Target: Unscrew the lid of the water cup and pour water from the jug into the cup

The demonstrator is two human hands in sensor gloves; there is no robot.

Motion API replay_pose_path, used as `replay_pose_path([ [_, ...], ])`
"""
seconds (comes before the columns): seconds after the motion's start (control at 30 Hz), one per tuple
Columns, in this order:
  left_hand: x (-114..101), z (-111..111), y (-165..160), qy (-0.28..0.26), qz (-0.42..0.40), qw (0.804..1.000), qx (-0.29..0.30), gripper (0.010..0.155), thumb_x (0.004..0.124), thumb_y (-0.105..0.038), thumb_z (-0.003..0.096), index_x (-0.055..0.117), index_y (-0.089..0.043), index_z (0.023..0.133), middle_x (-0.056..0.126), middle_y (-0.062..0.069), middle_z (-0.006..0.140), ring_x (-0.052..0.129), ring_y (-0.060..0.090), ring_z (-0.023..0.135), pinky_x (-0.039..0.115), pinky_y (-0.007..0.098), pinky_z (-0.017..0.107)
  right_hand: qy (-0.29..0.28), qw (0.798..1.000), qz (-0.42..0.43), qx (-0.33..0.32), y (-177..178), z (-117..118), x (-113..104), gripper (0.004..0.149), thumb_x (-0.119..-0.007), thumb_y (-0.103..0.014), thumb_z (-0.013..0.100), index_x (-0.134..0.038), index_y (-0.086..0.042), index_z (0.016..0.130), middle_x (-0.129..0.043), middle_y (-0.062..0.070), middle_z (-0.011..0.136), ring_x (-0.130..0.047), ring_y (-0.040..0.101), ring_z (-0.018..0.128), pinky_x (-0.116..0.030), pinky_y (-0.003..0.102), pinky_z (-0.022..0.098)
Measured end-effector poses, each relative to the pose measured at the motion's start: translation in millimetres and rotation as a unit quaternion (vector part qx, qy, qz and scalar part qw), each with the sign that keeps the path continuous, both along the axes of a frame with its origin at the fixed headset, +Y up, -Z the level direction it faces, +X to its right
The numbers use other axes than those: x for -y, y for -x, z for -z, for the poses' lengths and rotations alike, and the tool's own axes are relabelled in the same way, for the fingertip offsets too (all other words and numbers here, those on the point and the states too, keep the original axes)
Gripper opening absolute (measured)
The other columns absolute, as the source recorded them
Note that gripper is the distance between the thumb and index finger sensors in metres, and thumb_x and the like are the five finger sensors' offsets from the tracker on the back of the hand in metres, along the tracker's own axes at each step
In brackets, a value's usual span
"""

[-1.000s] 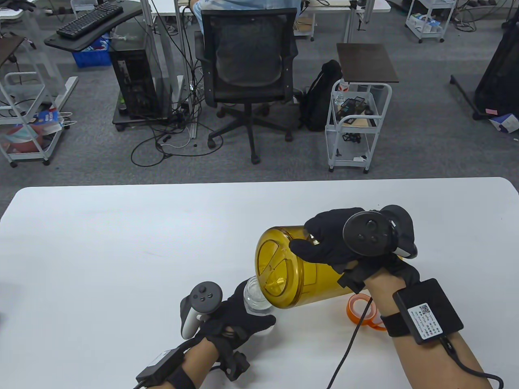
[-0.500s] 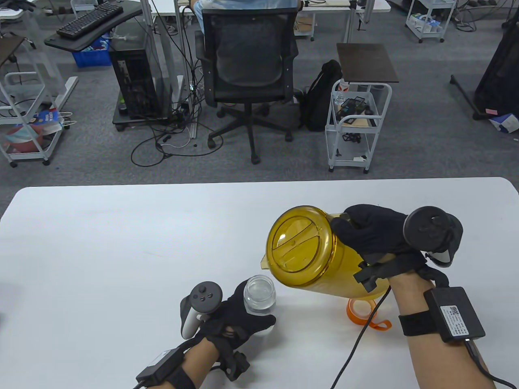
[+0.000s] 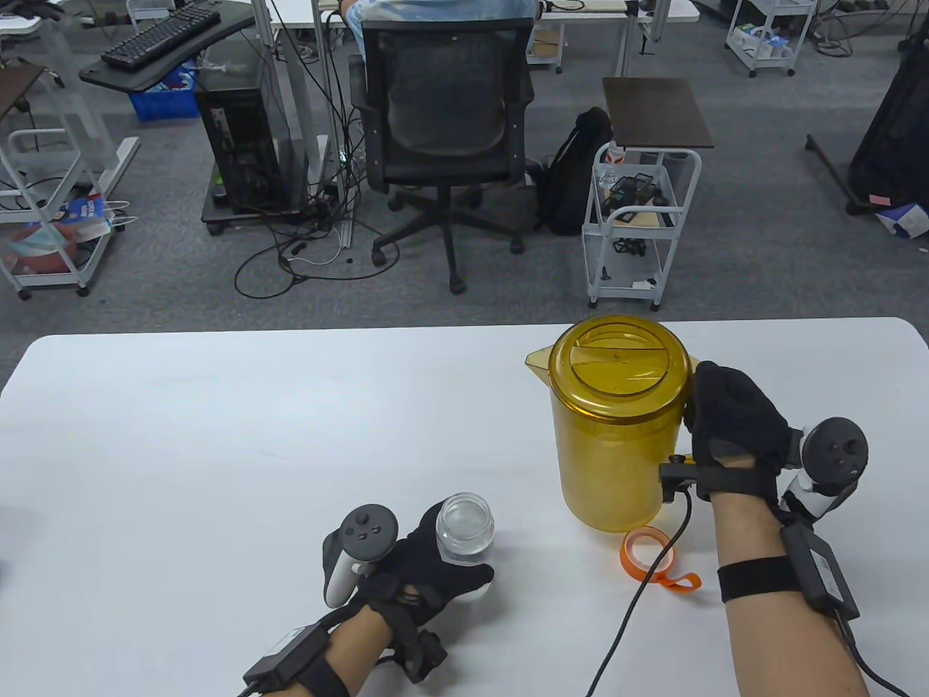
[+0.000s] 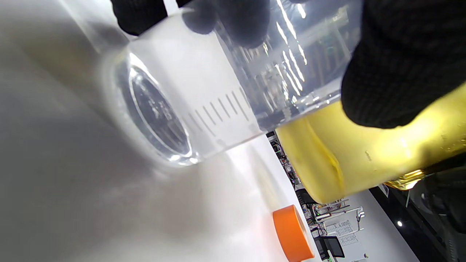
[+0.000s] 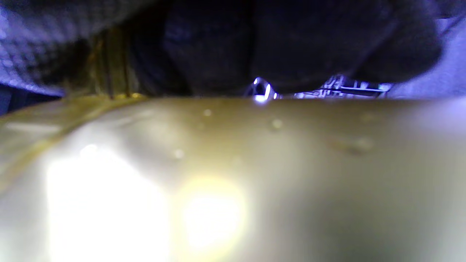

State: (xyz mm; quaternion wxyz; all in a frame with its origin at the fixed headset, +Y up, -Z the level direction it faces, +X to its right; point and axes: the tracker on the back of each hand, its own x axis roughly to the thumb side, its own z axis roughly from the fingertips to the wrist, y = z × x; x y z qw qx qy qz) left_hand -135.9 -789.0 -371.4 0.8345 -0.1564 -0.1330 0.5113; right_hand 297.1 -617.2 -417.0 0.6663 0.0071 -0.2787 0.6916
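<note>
Nearest the person, the left hand (image 3: 417, 563) wraps its fingers around the clear water cup (image 3: 465, 528), which stands upright and open-mouthed on the white worktop (image 3: 218, 435); the left wrist view shows gloved fingertips (image 4: 393, 65) pressed on its graduated wall. Just to the right lies the orange cup lid (image 3: 648, 553), off the cup and flat on the worktop, with its strap trailing. Beyond it the amber jug (image 3: 617, 428) stands upright, its own cover in place and spout pointing left. The right hand (image 3: 733, 425) is curled round the handle side of the jug; the handle itself is hidden by the glove, and the right wrist view shows only blurred amber plastic and dark glove.

Risks, as I judge them: the glove cable (image 3: 639, 595) runs right past the lid and the jug's base, so drawing the right arm back could drag the lid or snag. Droplets sit on the jug wall, so a slack grip might slip if it is lifted again. Letting go of the cup carelessly could tip it, since it holds water.

Compared with a second ago, the jug no longer lies tipped over the cup mouth; it has swung back upright and moved farther away and to the right. The left hand and cup have not shifted.
</note>
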Motion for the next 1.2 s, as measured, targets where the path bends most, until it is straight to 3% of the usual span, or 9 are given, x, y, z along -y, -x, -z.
replay_pose_path([
  [0.27,0,0,0,0.000,0.000,1.000,-0.001,0.107,0.107,-0.067,0.0318,0.037,-0.047,0.110,0.054,-0.008,0.117,0.065,0.028,0.113,0.059,0.057,0.081,0.001,0.999,0.050,0.015,-6,14,34,0.056,-0.088,-0.069,0.038,-0.098,-0.016,0.054,-0.098,0.012,0.044,-0.095,0.028,0.027,-0.088,0.054,0.033],
  [0.53,0,0,0,0.000,0.000,1.000,-0.001,0.107,0.107,-0.067,0.0319,0.037,-0.047,0.110,0.054,-0.008,0.117,0.065,0.028,0.114,0.059,0.057,0.081,0.005,0.998,0.048,0.036,-7,26,53,0.056,-0.089,-0.068,0.038,-0.097,-0.015,0.054,-0.097,0.013,0.045,-0.095,0.028,0.028,-0.087,0.055,0.035],
  [0.8,0,0,0,0.002,-0.002,1.000,0.000,0.107,0.107,-0.067,0.0320,0.037,-0.047,0.110,0.054,-0.009,0.117,0.064,0.027,0.114,0.059,0.057,0.081,0.013,0.997,0.061,0.046,-10,37,64,0.056,-0.089,-0.068,0.038,-0.097,-0.015,0.055,-0.097,0.013,0.046,-0.095,0.029,0.030,-0.087,0.055,0.036],
  [1.2,0,0,0,0.003,-0.002,1.000,-0.001,0.107,0.107,-0.067,0.0318,0.037,-0.047,0.110,0.053,-0.009,0.117,0.064,0.027,0.114,0.058,0.057,0.081,0.039,0.998,0.042,0.028,-9,48,64,0.057,-0.086,-0.070,0.039,-0.095,-0.018,0.060,-0.095,0.012,0.054,-0.095,0.029,0.039,-0.085,0.056,0.044],
])
